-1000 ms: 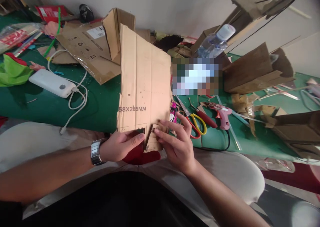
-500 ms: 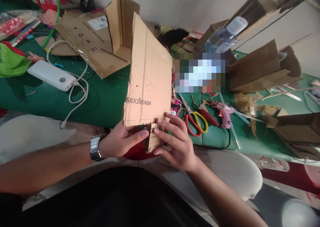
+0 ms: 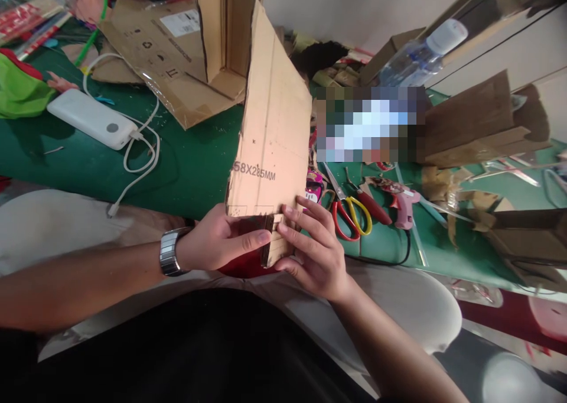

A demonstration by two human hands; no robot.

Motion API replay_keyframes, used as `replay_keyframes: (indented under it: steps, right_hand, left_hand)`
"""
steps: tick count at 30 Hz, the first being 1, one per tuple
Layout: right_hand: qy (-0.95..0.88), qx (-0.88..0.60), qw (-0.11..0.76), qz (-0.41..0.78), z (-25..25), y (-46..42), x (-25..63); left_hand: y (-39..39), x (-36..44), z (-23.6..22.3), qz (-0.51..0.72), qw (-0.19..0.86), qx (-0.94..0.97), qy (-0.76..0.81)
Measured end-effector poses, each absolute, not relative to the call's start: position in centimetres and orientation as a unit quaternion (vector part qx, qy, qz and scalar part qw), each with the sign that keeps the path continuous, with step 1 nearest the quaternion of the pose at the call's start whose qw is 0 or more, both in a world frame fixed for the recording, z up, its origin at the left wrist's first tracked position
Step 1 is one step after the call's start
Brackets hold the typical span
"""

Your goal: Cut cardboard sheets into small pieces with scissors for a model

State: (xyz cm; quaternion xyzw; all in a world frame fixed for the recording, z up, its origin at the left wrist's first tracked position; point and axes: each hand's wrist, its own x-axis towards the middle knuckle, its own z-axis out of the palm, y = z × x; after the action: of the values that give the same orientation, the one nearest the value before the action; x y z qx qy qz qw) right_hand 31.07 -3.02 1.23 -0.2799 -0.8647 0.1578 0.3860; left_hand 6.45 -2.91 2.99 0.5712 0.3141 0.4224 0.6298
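Observation:
Between my hands a large flat cardboard panel (image 3: 277,125), printed "58X285MM", stands tilted above my lap. At its lower edge sits a small cardboard piece (image 3: 280,244) with a dark layered edge; whether the two are joined I cannot tell. My left hand (image 3: 228,240), with a metal watch at the wrist, has its thumb against the small piece's left edge and its other fingers hidden behind the cardboard. From the right, my right hand (image 3: 314,246) grips the small piece between thumb and fingers, its upper fingertips touching the panel's bottom.
On the green table (image 3: 190,166) lie scissors (image 3: 348,217), a pink glue gun (image 3: 404,205), a red-handled tool (image 3: 374,207) and a white power bank (image 3: 92,118) with a cable. Behind are an opened cardboard box (image 3: 177,66), a plastic bottle (image 3: 411,60) and cardboard structures (image 3: 478,119) at right.
The panel and both hands appear slightly further right and higher in view, the panel turned a little more edge-on. The surroundings have shifted with the camera. Both hands keep their hold.

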Motion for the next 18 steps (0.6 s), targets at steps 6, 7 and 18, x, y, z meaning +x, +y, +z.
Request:
replay_keyframes:
  steps: [6,7,18]
  right_hand:
    - [-0.860,-0.289,0.383,0.173,1.35,-2.92,30.87]
    - [-0.860,-0.289,0.382,0.175,1.35,-2.90,30.86]
    - [-0.863,-0.296,0.368,0.180,1.32,-2.77,30.97]
  left_hand:
    - [-2.93,6.28,2.27,0.441,0.615,0.570,0.320]
    - [-2.93,6.25,2.24,0.434,0.615,0.572,0.327]
    - [-2.84,5.99,2.33,0.403,0.606,0.582,0.363]
